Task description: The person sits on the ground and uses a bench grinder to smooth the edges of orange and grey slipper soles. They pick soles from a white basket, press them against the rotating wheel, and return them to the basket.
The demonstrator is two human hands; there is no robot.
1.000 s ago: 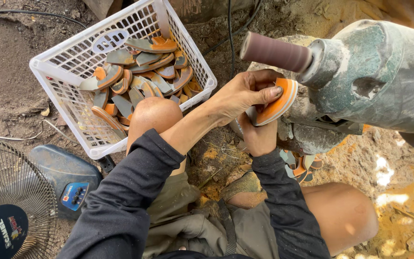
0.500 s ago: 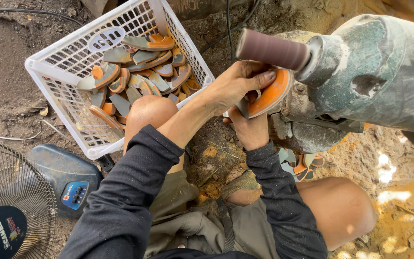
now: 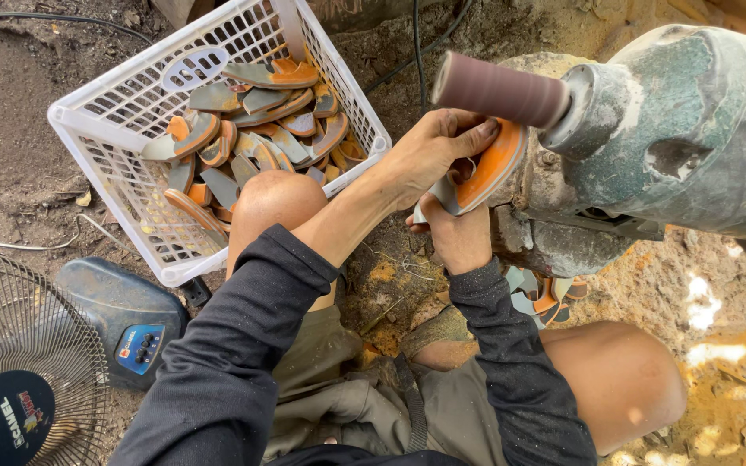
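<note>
Gripping an orange-and-grey curved sole piece (image 3: 477, 177), both hands close their fingers on it: left hand (image 3: 433, 151) over the top, right hand (image 3: 455, 237) beneath. It sits just under the brown cylindrical sanding drum (image 3: 498, 89), right of the white plastic basket (image 3: 131, 103).

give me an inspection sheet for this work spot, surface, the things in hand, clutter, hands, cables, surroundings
Surface: bare dirt ground with orange dust at the right.
Things in hand: orange sole piece held under the brown sanding drum of a green motor; whether they touch cannot be told.
Clutter: white basket full of grey and orange sole pieces; a few more pieces lie under the motor.
Hands: left hand on top of the piece, right hand beneath it.
Cables: black cable behind the basket, thin wire at left.
Surroundings: floor fan at lower left.
</note>
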